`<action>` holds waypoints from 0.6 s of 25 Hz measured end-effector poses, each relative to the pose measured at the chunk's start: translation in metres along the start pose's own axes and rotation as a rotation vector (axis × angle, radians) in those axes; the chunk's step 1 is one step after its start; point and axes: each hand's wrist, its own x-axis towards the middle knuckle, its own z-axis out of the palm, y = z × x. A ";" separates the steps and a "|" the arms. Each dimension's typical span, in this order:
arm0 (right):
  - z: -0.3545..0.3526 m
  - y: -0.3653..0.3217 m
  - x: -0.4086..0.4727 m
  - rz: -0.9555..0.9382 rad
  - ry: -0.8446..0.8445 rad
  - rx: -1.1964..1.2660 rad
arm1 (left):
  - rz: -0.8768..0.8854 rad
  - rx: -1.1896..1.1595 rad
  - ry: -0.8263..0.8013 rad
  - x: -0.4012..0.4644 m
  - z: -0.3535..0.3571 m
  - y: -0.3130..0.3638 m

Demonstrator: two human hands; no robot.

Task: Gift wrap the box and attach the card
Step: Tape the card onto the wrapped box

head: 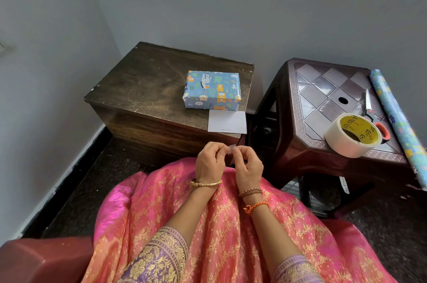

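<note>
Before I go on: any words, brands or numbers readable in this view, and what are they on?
"FIX": printed repeatedly with a round logo on the yellow inner core of the tape roll.
White card: one small printed line near its lower edge, too small to read.
Wrapped box and wrapping paper roll: animal pictures only, no text.

Both hands (228, 162) pinching tape piece (231, 150), wrapped box (211, 90), card (227, 121) on table (143, 88)

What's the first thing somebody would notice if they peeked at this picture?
Probably the wrapped box with cartoon animals, sitting on the dark wooden table with a white card right in front of it. Next, the left hand and right hand pinching a small clear piece of tape over the bright pink lap. A big tape roll sits on the brown plastic stool to the right.
</note>
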 end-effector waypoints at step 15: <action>0.012 -0.013 0.031 0.148 0.013 -0.015 | -0.293 -0.133 0.005 0.032 0.012 0.010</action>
